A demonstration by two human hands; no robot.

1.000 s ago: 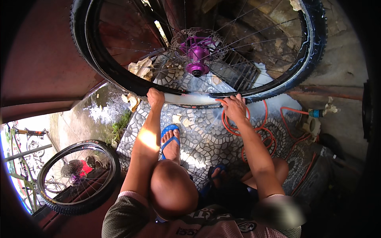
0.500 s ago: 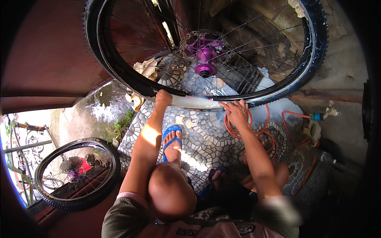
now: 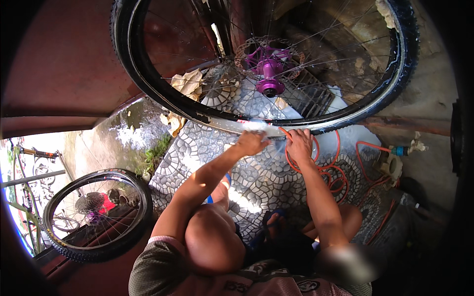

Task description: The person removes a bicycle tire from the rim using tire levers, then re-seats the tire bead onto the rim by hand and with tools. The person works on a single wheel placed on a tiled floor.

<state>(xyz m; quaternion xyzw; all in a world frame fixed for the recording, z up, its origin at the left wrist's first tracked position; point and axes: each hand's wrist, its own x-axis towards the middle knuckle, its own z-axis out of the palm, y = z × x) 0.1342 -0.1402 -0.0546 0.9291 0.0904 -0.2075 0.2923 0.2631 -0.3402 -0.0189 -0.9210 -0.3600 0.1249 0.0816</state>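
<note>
A bicycle wheel (image 3: 316,123) with a knobbly black tyre, thin spokes and a purple hub (image 3: 270,74) stands in front of me. My right hand (image 3: 300,143) is at the bottom of the tyre, its fingers closed round the end of an orange hose (image 3: 286,135). Beside it, my left hand (image 3: 252,143) is against the tyre's lower edge, just left of the hose end. Its fingers are smeared by motion, so their grip is unclear. A whitish wet streak, perhaps water or foam, runs along the rim by the left fingers.
The orange hose coils (image 3: 335,180) on the pebble-patterned floor (image 3: 197,143) and joins a blue connector (image 3: 399,151) at the right. A second wheel (image 3: 143,212) with a cassette lies at the lower left. Dry leaves (image 3: 187,85) and a floor grate (image 3: 313,96) show behind the spokes.
My left hand has moved right along the tyre, close to the right hand. The right hand keeps hold of the hose. The whole view has shifted slightly.
</note>
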